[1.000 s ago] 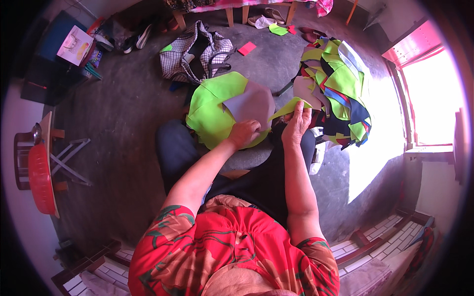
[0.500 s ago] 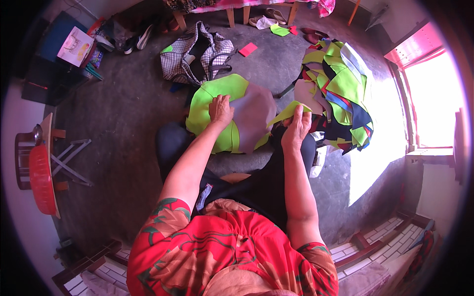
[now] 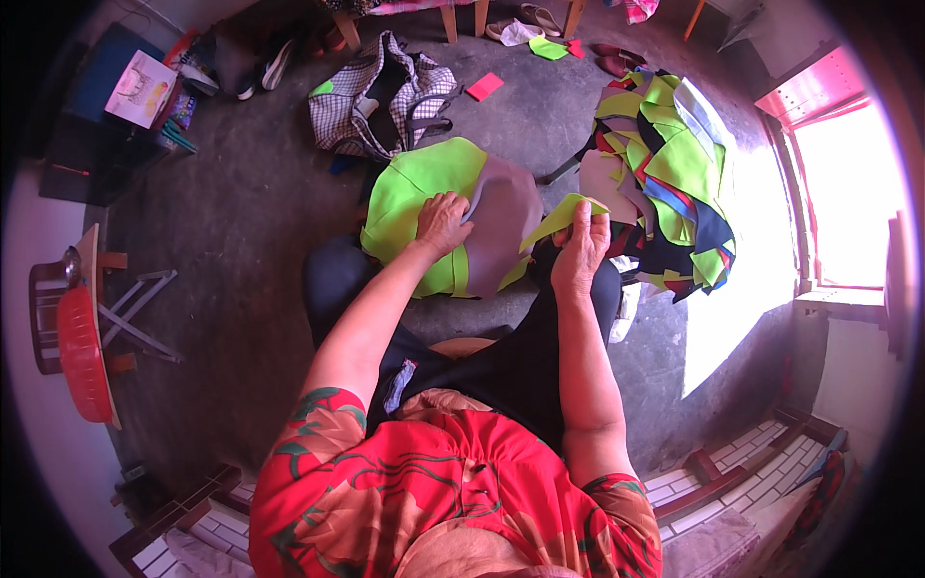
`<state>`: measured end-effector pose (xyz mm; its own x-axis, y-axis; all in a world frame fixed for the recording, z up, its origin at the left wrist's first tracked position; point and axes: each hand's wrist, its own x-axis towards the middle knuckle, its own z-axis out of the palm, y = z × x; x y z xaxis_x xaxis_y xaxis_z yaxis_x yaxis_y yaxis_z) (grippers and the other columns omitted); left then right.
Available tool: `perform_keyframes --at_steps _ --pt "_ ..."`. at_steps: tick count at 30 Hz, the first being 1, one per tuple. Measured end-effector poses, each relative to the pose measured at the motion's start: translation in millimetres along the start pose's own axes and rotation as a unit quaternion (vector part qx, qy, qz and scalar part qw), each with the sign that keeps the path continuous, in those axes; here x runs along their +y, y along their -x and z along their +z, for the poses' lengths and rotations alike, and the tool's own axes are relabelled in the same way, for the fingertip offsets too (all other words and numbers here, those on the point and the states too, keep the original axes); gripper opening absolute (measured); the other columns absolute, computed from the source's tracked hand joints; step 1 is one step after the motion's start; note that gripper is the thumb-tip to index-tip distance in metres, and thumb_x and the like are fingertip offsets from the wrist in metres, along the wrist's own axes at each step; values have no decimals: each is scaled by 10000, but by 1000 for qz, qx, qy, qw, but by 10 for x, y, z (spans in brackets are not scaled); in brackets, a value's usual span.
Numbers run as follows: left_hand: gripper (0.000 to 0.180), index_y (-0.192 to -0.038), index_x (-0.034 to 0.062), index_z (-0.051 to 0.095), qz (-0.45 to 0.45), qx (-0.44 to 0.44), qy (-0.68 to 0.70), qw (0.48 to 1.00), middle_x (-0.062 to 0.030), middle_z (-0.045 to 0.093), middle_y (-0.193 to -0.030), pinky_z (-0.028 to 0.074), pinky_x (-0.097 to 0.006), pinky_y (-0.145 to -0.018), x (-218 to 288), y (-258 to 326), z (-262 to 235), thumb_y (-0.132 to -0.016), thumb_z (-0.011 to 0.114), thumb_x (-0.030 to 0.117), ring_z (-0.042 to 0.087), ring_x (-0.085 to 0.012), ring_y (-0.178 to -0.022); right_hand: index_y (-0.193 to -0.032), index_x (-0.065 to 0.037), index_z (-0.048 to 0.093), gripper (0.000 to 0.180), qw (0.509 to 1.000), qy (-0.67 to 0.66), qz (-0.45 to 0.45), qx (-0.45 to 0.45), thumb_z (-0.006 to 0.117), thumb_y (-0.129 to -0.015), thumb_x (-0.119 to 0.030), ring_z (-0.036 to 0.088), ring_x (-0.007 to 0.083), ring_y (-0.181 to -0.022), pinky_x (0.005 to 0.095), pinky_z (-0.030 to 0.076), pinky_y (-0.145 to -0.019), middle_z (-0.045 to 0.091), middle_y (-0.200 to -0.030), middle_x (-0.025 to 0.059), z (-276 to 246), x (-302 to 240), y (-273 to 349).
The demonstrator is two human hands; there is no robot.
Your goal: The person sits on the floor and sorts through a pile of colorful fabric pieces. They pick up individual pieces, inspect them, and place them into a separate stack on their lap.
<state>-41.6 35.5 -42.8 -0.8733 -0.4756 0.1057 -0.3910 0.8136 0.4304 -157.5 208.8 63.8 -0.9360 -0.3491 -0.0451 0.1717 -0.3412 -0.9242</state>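
Fabric pieces on the person's lap: a neon green fabric piece [image 3: 409, 207] spread over the knees, with a grey fabric piece [image 3: 501, 226] lying on top of it toward its right side. Left hand [image 3: 441, 222] rests on the seam where grey meets green, fingers curled and clenched on the grey piece's left edge, pressing it down. Right hand [image 3: 581, 252] sits over the right knee, grip pinched on a narrow green strip [image 3: 559, 217] that rises from the fingers and folds toward the grey piece; strip end touches or overlaps the grey piece's right edge, cannot tell which. Both forearms come in from the lower edge, over dark trousers and a red patterned top [image 3: 434, 491]. On the concrete floor, just right of the lap, a heap of cut fabric scraps [image 3: 674, 164] in green, grey, blue and red, partly in sunlight. Beyond the lap, toward the far edge of the floor, a checked bag [image 3: 385, 91], open, and a small pink scrap [image 3: 485, 87] beside it. At the floor's left edge a red basin [image 3: 82, 352] on a wooden chair, well apart from the hands
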Motion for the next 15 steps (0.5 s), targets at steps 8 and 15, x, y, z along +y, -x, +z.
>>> perform_keyframes --at_steps 8,15 --pt "341 -877 36 533 -177 -24 282 943 -106 592 -909 463 -330 -701 -182 -170 109 -668 733 217 574 -232 -804 -913 -72 548 162 1000 1 14 0 515 -938 -228 388 39 -454 187 278 -414 499 -622 -23 20 3 -1" --pt "348 -1048 91 530 -239 -10 544 804 -36 582 -947 456 -288 -674 -139 -171 29 -732 670 58 550 -154 -784 -930 -90 539 162 1000 13 23 -7 546 -923 -251 387 22 -461 173 302 -413 471 -613 -46 -2 36 -21"
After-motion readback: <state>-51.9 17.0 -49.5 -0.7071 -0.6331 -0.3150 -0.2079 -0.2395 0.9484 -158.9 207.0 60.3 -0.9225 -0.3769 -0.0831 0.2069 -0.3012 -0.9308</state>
